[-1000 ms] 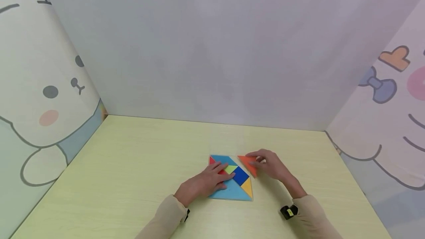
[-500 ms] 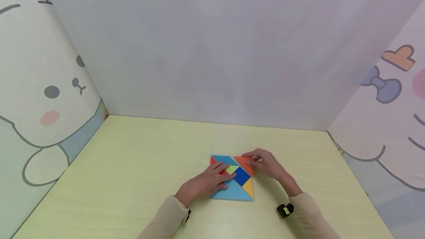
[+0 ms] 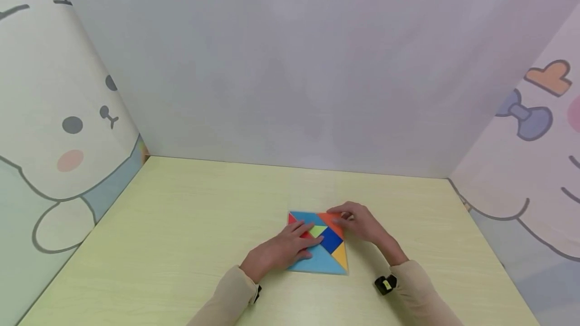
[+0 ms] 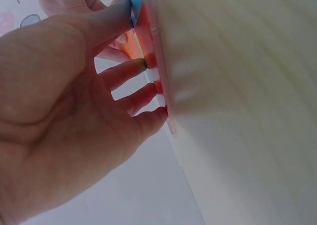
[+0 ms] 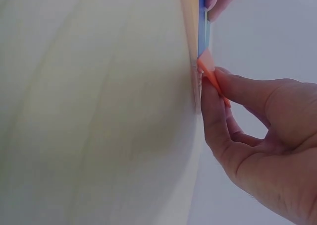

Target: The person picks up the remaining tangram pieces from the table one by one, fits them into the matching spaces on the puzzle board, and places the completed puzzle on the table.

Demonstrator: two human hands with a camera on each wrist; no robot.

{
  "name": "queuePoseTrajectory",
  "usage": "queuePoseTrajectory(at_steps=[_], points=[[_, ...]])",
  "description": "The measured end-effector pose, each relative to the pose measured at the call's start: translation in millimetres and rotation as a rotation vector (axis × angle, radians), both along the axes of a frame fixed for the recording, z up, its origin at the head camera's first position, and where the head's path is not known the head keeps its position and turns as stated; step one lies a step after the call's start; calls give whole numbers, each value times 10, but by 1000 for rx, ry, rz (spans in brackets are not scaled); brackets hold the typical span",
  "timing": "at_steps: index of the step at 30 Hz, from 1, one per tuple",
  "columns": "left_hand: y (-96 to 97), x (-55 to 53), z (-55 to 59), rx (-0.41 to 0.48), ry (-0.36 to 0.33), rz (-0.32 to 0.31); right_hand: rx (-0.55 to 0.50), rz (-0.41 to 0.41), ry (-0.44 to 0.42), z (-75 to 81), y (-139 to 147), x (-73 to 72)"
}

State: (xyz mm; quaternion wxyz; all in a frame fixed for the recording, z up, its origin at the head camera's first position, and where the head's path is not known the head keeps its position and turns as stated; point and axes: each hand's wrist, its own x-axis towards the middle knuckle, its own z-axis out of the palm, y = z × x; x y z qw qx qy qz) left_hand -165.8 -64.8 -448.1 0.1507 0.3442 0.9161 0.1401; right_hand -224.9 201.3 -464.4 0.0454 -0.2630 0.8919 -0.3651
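Note:
A square tangram of flat pieces lies on the table in the head view. My left hand (image 3: 282, 248) rests on it with spread fingers, touching the red piece (image 3: 306, 235) and the large light blue triangle (image 3: 319, 261). At the far right corner my right hand (image 3: 360, 221) pinches an orange triangle (image 5: 207, 61) between thumb and fingers. In the right wrist view this triangle is tilted up over the tangram's pale edge (image 5: 196, 93). A dark blue square (image 3: 331, 240), a lime triangle (image 3: 317, 231), a yellow triangle (image 3: 340, 255) and a light blue piece (image 3: 304, 217) show around the fingers.
The pale wooden table (image 3: 204, 205) extends around the tangram on all sides. A plain grey-white curtain (image 3: 290, 64) hangs behind it. Cartoon-printed cloth panels (image 3: 68, 89) flank it left and right. A black band (image 3: 385, 284) is on the right wrist.
My right hand has moved left with the orange triangle, bringing it from apart to against the other pieces at the far right corner. The left hand has stayed on the tangram.

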Motion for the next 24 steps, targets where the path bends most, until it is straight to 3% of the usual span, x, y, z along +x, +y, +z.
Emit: queuePoseTrajectory(at_steps=[19,24], points=[[-11,3,-18,17,4,-11,43,-3,46,3,-62,7],[-11,6,-2,12,1,-4,61,-46,28,-8,-73,21]])
